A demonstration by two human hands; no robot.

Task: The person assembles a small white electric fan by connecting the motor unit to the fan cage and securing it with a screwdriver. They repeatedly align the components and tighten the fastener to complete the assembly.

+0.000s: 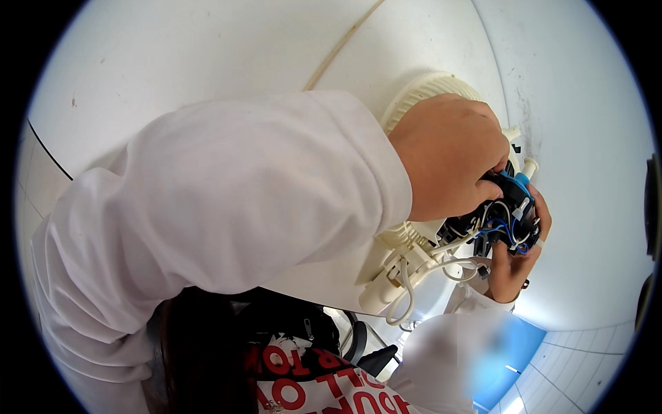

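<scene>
My left hand (458,152) reaches across from the left in a white sleeve. Its thumb and fingers are closed at the upper left edge of a black assembly (517,207) with blue and white wires. From below, my right hand (541,217) wraps round the right side of this assembly. A blue strip or wire runs along its top, and a small cream post (529,169) stands beside it. Behind my left hand lies a cream ribbed round housing (431,86), mostly covered by that hand. What the left fingertips press on is partly hidden.
A cream box-shaped part (393,279) with a looping pale cable (410,303) sits near the edge of the white table (207,55). A dark bag or cloth (283,324) with a zip is below that edge. Dark objects (649,207) stand at the far right.
</scene>
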